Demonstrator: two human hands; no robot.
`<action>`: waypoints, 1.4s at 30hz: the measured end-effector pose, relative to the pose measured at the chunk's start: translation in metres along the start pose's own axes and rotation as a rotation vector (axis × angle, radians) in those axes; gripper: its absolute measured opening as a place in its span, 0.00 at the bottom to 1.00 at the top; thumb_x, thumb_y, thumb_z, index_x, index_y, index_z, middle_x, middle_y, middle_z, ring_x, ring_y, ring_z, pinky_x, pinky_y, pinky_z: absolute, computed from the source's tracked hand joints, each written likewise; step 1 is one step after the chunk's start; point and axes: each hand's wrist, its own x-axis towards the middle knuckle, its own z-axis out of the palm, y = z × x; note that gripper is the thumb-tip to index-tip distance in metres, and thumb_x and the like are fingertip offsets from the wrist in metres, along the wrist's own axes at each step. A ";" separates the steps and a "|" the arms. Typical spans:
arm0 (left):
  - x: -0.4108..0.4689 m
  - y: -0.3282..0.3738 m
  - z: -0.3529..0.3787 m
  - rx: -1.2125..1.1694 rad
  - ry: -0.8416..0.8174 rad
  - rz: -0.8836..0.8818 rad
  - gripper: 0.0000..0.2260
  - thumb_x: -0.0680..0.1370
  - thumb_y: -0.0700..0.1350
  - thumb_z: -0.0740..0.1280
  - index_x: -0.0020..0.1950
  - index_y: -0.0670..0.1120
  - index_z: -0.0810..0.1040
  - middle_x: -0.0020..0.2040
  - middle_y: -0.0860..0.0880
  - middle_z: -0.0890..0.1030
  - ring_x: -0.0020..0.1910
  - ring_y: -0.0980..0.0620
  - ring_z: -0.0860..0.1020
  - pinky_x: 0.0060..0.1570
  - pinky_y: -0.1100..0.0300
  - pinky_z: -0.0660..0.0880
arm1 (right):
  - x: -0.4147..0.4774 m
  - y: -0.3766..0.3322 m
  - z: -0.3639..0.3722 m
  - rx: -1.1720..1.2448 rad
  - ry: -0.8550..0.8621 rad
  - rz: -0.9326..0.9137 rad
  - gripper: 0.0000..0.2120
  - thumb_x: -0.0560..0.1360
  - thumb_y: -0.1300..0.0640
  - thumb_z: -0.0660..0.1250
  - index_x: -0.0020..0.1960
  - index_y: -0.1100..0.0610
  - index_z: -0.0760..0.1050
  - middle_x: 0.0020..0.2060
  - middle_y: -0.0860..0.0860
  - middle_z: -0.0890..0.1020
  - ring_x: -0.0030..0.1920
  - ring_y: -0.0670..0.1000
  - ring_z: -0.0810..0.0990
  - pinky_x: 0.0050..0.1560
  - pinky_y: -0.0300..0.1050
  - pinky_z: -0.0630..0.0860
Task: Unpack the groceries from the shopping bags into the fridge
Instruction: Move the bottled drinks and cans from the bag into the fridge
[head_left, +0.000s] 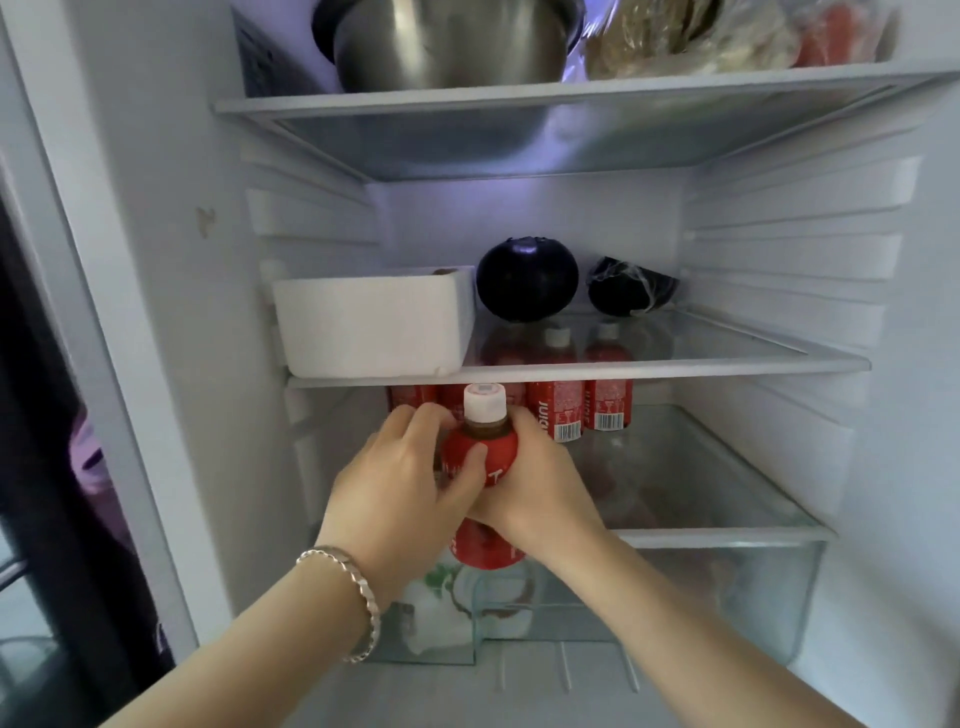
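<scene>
Both the left hand (410, 483) and right hand (540, 488) clasp a juice bottle (480, 457) just before the lower shelf (727, 530), where several bottles (558, 410) already stand behind; shopping bags unseen, so the remainder is unclear.

- Juice bottle (480, 452): red label with white lettering, white cap, brown liquid at the neck.
- Row of bottles (582, 408) behind it: red labels, white text and white barcode patches.
- Foam box (371, 325): plain white.
- Round eggplant (525, 278): dark purple, almost black.
- Pot (447, 44): shiny silver-grey.
- Bracelet (353, 592): silver.
- Fridge walls (789, 270): white, with clear glass shelves.
</scene>
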 end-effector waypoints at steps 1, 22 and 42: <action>0.001 -0.003 0.002 -0.078 -0.054 -0.079 0.16 0.74 0.59 0.61 0.56 0.52 0.73 0.49 0.55 0.73 0.44 0.57 0.76 0.43 0.59 0.76 | 0.004 -0.002 0.002 -0.021 -0.020 0.005 0.27 0.61 0.44 0.74 0.57 0.46 0.70 0.48 0.44 0.81 0.49 0.47 0.80 0.52 0.49 0.78; 0.069 -0.053 0.081 0.225 -0.191 -0.357 0.23 0.77 0.35 0.57 0.71 0.41 0.56 0.67 0.35 0.62 0.54 0.36 0.75 0.53 0.50 0.72 | 0.044 0.052 -0.010 -0.307 -0.337 0.132 0.16 0.77 0.57 0.63 0.64 0.56 0.74 0.63 0.51 0.76 0.60 0.49 0.75 0.57 0.38 0.69; 0.087 0.024 0.146 -0.121 -0.416 -0.224 0.13 0.77 0.44 0.64 0.60 0.42 0.72 0.58 0.43 0.77 0.57 0.45 0.76 0.55 0.58 0.71 | 0.092 0.126 -0.069 -0.395 0.088 0.375 0.21 0.73 0.51 0.66 0.62 0.60 0.72 0.58 0.59 0.74 0.63 0.59 0.70 0.60 0.49 0.70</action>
